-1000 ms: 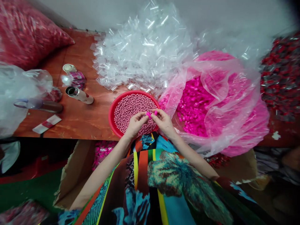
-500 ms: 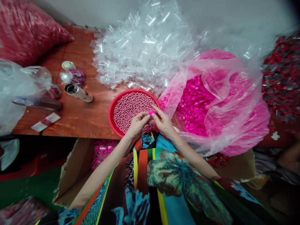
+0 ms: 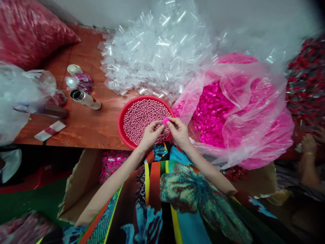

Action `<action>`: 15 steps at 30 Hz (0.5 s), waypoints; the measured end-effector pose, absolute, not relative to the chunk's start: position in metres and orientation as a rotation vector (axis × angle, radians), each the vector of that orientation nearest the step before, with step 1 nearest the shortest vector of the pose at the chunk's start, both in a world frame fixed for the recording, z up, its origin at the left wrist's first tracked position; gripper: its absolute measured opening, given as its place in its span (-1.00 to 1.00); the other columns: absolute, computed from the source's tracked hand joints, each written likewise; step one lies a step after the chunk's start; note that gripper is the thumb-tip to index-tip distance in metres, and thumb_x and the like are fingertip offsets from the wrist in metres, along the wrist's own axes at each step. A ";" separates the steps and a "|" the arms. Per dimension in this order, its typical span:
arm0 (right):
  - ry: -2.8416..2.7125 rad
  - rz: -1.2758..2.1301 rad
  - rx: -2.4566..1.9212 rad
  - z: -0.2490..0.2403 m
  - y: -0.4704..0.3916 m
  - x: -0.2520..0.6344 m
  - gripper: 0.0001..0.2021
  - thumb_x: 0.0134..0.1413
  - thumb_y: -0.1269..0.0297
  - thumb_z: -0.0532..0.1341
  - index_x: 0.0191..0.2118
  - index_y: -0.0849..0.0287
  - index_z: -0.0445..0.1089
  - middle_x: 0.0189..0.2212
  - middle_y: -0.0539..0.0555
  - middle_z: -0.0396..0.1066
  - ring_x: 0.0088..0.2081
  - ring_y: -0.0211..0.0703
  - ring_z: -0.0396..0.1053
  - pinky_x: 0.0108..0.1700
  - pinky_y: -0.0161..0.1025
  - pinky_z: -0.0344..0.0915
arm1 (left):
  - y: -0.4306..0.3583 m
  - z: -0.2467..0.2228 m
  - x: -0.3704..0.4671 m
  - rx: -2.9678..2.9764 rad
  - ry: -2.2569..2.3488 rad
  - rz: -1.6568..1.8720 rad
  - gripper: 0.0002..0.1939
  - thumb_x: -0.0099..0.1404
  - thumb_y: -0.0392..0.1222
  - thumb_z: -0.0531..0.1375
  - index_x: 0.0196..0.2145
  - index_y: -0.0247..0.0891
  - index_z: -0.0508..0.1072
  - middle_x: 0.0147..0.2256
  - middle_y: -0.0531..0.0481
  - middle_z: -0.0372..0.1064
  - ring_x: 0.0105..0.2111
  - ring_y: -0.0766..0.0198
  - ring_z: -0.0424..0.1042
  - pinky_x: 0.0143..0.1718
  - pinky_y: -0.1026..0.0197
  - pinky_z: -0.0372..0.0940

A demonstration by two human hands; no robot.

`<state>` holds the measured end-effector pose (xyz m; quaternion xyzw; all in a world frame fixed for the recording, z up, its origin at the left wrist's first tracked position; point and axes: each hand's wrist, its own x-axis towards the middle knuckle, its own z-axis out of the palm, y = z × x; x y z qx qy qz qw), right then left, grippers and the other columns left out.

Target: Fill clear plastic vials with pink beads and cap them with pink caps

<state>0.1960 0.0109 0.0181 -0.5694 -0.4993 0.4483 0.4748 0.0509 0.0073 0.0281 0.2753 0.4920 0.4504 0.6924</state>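
Over a red bowl (image 3: 120,127) of small pink beads (image 3: 146,115), my two hands meet at a small bright pink plastic piece (image 3: 166,121). My right hand (image 3: 180,133) pinches this piece between thumb and fingers. Close against its left side, the fingertips of my left hand (image 3: 149,137) are pressed together; whether anything small sits between them is hidden. Right of the bowl, a clear plastic bag (image 3: 243,101) lies open, full of similar bright pink pieces (image 3: 212,115).
Clear plastic pieces (image 3: 157,54) are heaped behind the bowl. A tumbler (image 3: 87,100), a bottle (image 3: 48,110) and a large red bag (image 3: 30,37) occupy the left. Cardboard boxes (image 3: 76,186) stand below the table edge. Another person's hand (image 3: 309,144) shows at far right.
The pink piece has turned and moved slightly right and up in my fingers. My right fingers have curled in more. Another person's hands have come into view at far right.
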 end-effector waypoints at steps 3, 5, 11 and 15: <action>-1.313 1.019 -1.396 0.019 0.010 0.196 -0.75 0.30 0.14 0.29 -0.04 0.15 0.61 -0.18 0.14 0.57 -0.14 -0.11 0.52 -0.09 -0.20 0.49 | 0.006 0.028 0.051 0.572 1.080 1.003 -0.56 0.06 -0.04 0.54 -0.17 -0.30 0.58 -0.23 -0.02 0.53 -0.32 0.33 0.41 -0.17 0.20 0.37; -1.365 0.999 -1.406 0.021 0.009 0.197 -0.75 0.31 0.15 0.28 -0.04 0.15 0.60 -0.18 0.13 0.56 -0.15 -0.12 0.51 -0.12 -0.22 0.48 | 0.005 0.028 0.051 0.512 1.063 0.998 -0.53 0.04 -0.03 0.55 -0.16 -0.30 0.57 -0.22 -0.03 0.54 -0.32 0.34 0.42 -0.16 0.21 0.37; -1.471 0.941 -1.418 0.024 0.009 0.198 -0.79 0.33 0.16 0.26 -0.07 0.08 0.60 -0.21 0.10 0.56 -0.15 -0.09 0.52 -0.06 -0.15 0.50 | 0.006 0.027 0.055 0.491 1.058 0.993 -0.52 -0.02 0.02 0.57 -0.21 -0.26 0.59 -0.21 -0.04 0.56 -0.27 0.29 0.49 -0.12 0.20 0.41; -1.373 0.912 -1.458 0.020 0.008 0.191 -0.81 0.28 0.12 0.24 -0.15 -0.06 0.63 -0.26 0.06 0.59 -0.18 -0.04 0.58 -0.10 -0.07 0.59 | 0.006 0.027 0.054 0.613 1.110 0.947 -0.69 0.03 0.09 0.49 -0.28 -0.03 0.65 -0.28 0.06 0.61 -0.27 0.20 0.55 -0.16 0.14 0.44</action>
